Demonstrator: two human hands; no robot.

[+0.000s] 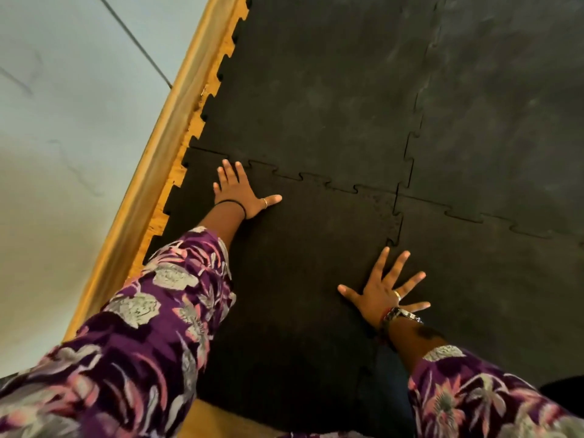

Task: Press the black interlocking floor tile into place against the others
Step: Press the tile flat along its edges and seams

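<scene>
I had both palms flat on the tile, fingers spread wide, gripping nothing. My left hand lay near the far left corner, fingertips just short of the far seam. My right hand sat at the right edge, fingers fanned across the right seam onto the next tile.

The tile lay on the wooden floor, nearest me of 4 black tiles, with a neighbour beyond it and the other to its right. Its left teeth were free, showing bare wood between them, next to the skirting and wall.

To press well, I judged the weight belonged straight down through the heels of the palms, right on the tabs, not in the middle of the tile. I reckoned working along each seam tab by tab from the shared corner outward would stop one end popping up as the other went in. The far seam looked mostly closed (a thin dark line still traced the puzzle shapes), so the right seam under my fingers seemed the place needing the push. Nearer me that seam was hidden by my right sleeve, so I could not tell how it sat there.
</scene>
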